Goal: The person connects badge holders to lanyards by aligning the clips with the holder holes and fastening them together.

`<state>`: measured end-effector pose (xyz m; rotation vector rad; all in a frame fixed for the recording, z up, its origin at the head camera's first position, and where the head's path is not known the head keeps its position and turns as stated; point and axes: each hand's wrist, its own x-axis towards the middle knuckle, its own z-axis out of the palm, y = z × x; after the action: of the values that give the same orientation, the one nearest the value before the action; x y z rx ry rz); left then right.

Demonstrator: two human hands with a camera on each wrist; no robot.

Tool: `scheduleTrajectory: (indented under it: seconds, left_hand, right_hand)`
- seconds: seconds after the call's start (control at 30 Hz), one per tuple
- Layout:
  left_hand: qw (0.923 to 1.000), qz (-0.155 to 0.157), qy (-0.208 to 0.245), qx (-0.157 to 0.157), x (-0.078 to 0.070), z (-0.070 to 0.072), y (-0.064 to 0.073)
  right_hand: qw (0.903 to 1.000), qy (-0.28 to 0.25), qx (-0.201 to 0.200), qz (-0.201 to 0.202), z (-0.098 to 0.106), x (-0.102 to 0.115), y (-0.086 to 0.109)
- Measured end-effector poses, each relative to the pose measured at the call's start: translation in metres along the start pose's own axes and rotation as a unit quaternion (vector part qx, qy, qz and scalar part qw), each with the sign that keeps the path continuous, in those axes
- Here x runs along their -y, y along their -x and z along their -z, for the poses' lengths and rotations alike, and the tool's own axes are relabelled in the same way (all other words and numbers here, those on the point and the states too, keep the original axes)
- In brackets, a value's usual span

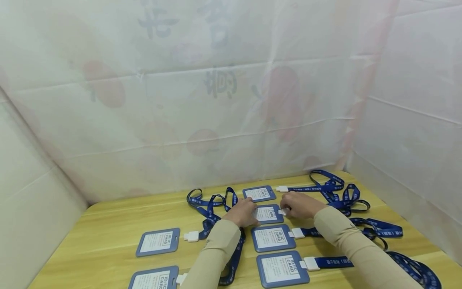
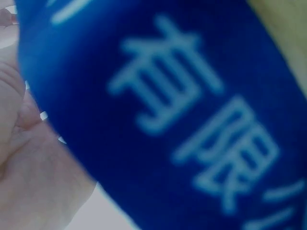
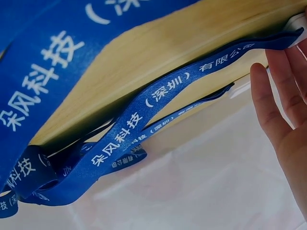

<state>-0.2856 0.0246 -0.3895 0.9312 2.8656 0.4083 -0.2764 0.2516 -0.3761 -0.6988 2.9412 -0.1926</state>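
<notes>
In the head view, a blue-framed ID badge holder [image 1: 270,214] lies second from the back in the right column. My left hand [image 1: 241,212] grips it at its left edge, the fingers covering part of its card. At its slotted end, my right hand [image 1: 300,204] pinches the white lanyard clip [image 1: 283,212]. A blue printed lanyard [image 3: 144,115] runs up to a white clip by my fingers in the right wrist view. A close, blurred lanyard strap [image 2: 192,120] hides most of the left wrist view, with part of my palm beside it.
Badge holders lie behind [image 1: 259,194] and in front [image 1: 273,237] of this one, another [image 1: 283,269] nearer. Two more [image 1: 158,242] are on the left. Lanyards [image 1: 379,227] spread rightwards over the wooden table [image 1: 97,237]. White sheeting [image 1: 162,120] hangs behind.
</notes>
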Motion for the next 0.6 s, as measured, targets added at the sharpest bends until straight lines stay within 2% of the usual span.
scheduleTrajectory:
  seconds: [0.6]
  left_hand:
    - [0.9999,0.011,-0.008,0.005,-0.0042,0.0009,0.0000]
  right_hand:
    - [0.9999,-0.003,0.011,-0.013,0.0005,-0.0016,-0.0007]
